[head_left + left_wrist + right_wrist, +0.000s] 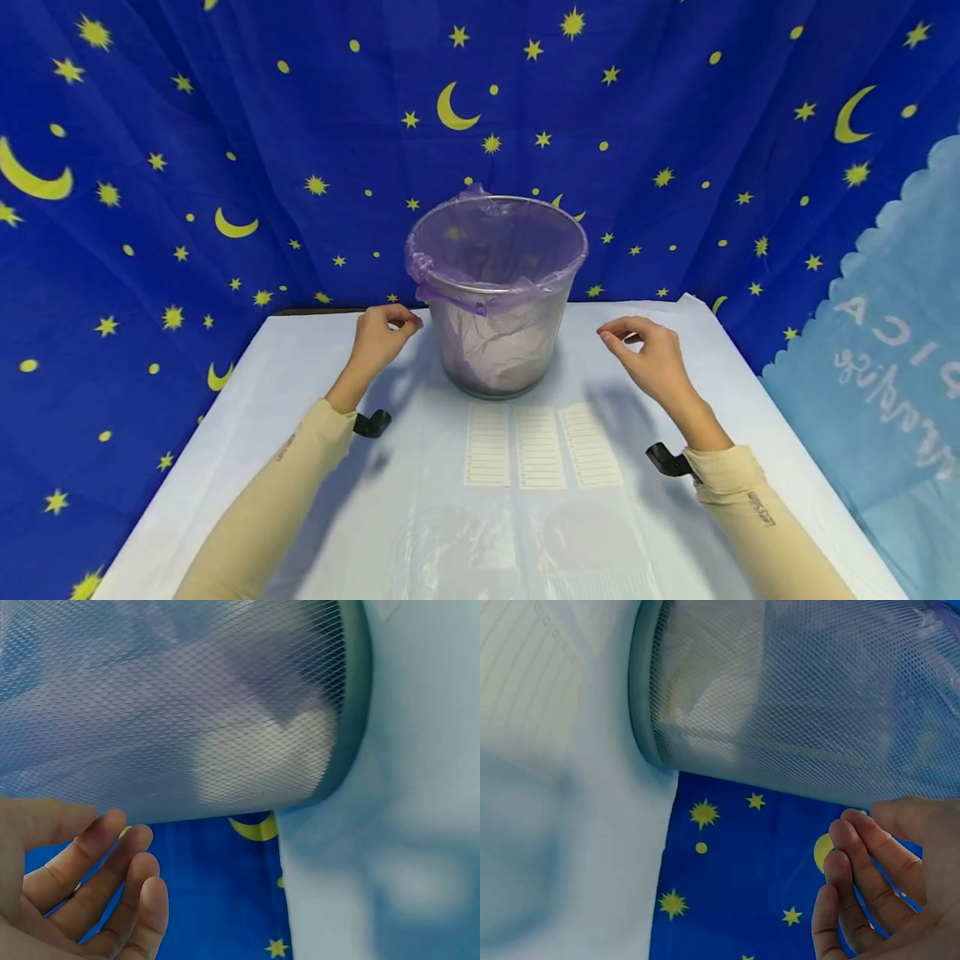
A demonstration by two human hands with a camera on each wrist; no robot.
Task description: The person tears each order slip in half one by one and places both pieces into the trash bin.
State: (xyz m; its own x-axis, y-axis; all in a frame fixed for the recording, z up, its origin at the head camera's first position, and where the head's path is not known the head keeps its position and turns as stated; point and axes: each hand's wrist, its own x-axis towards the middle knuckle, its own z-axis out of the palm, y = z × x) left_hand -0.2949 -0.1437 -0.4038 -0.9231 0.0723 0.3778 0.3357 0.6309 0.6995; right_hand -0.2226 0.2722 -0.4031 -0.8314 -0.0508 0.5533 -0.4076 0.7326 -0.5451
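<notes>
A silvery wire-mesh wastebasket (pixel 543 337) stands upright near the table's back edge. A thin purple bin bag (pixel 431 279) lines it and is folded over the rim, with a small knot at the front. Left of the basket hovers my left hand (pixel 384 335), its fingers loosely bent and nothing between them. My right hand (pixel 651 357) is held off to the basket's right, thumb close to the index finger, also holding nothing. Both wrist views show the mesh wall (pixel 150 712) beyond relaxed fingers, with pale crumpled liner visible through it.
Three lined paper strips, the middle one (pixel 540 447) between two others, lie in front of the basket. Clear plastic film (pixel 457 550) covers the near part of the white table (pixel 225 467). A blue star-and-moon curtain (pixel 360 125) hangs behind; a light-blue cloth (pixel 885 400) hangs at right.
</notes>
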